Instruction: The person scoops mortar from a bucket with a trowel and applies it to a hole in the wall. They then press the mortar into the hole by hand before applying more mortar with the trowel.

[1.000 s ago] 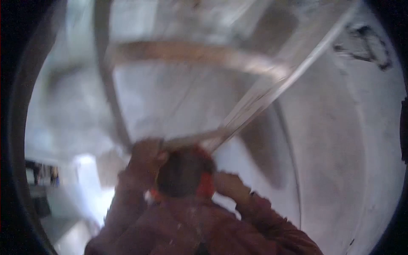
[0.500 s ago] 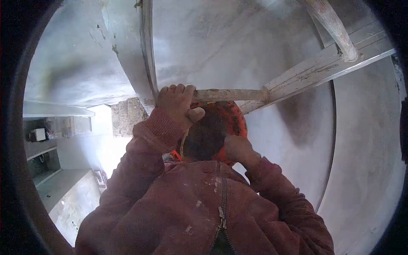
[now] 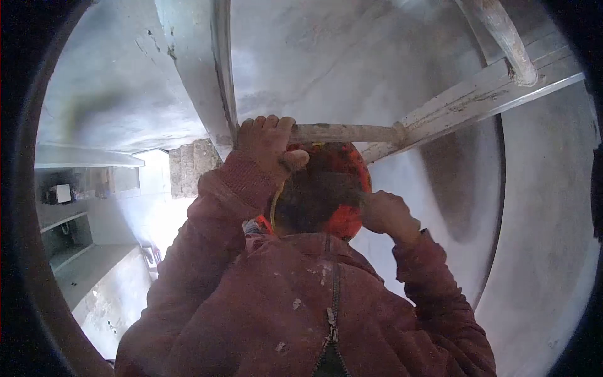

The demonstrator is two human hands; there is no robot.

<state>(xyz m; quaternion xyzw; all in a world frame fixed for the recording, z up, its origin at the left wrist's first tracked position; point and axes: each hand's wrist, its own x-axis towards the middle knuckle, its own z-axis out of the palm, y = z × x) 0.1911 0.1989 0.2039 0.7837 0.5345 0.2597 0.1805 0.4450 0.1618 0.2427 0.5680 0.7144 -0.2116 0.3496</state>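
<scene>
Head view. Left hand (image 3: 267, 143): back upward, fingers closed over the ladder rung (image 3: 342, 133). Bucket (image 3: 347, 221): orange, just beside this grip, partly behind the sleeve (image 3: 235, 188); dark contents unclear. Right hand (image 3: 389, 215): fingers curled at the bucket's side; tips obscured, hold uncertain.

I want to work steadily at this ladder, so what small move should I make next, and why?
I'd probably steady the round red-orange bucket with the dark inside by its right edge, using your right hand. That hand is already there, while your left hand wraps the pale, rounded ladder rung. I can't see what supports the bucket.
</scene>
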